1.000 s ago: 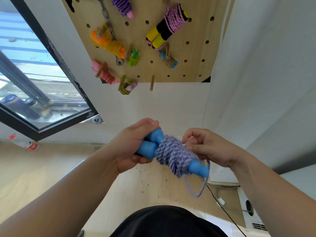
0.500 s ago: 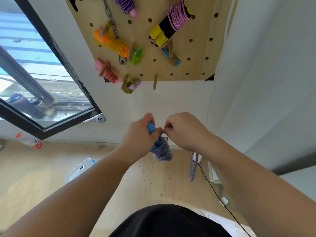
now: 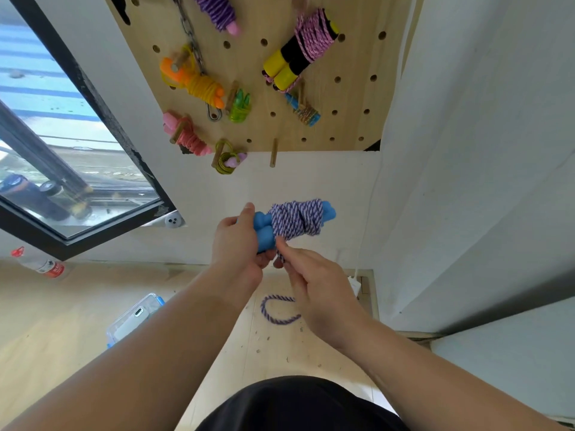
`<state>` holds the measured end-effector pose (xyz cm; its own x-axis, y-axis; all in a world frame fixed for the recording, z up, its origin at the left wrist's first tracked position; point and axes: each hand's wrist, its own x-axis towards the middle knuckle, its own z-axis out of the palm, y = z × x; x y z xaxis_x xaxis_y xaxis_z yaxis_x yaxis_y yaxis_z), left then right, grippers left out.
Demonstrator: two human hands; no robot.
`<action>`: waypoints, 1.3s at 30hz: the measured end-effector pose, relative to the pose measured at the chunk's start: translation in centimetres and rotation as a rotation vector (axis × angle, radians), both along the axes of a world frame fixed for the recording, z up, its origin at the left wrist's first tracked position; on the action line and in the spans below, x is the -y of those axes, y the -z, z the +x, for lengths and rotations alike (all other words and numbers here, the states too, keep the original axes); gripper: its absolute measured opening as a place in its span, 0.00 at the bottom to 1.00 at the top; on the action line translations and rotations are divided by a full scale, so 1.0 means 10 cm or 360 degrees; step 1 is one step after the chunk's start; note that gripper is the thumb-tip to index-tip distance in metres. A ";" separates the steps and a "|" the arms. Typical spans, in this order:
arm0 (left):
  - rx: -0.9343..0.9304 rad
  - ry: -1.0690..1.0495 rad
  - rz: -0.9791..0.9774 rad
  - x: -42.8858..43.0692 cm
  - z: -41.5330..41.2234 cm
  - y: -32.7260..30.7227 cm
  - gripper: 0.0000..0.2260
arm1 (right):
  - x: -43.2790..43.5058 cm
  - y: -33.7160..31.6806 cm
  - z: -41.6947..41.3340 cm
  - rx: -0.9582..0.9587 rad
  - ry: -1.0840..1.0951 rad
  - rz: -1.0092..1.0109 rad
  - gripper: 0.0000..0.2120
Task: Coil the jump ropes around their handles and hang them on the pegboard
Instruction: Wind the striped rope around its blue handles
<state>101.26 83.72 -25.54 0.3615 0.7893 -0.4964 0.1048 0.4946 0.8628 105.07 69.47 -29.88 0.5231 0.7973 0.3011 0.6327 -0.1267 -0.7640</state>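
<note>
Rope tail (image 3: 277,310): a short loop hangs under the right hand (image 3: 314,287), nearest the body. It looks no longer than a second ago, so little slack is left to wind.

Right hand pinches that tail just below the coil (image 3: 295,219), fingers curled on the strand. Left hand (image 3: 239,244) grips the blue handles (image 3: 264,228) by their near ends, thumb on top. The two hands are almost touching at the fingertips.

Change: half a second ago the bundle pointed down and was mostly hidden between the hands. Now it lies level, sticking out to the right of the left hand and above the right one, with the full wrap exposed.

Judgement: winding is essentially done and this is the tuck or cinch of the tail. If the tail isn't locked under a turn, the wraps will likely loosen on the hook.

Pegboard (image 3: 351,98): up and beyond both hands, several coiled ropes already hung. One bare peg (image 3: 273,157) on the bottom row, straight above the left hand, is the likely target.
</note>
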 end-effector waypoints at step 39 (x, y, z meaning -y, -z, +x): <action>-0.0323 0.0300 -0.0055 0.08 -0.12 0.09 0.14 | 0.02 0.05 0.03 0.0610 0.0015 -0.0527 0.33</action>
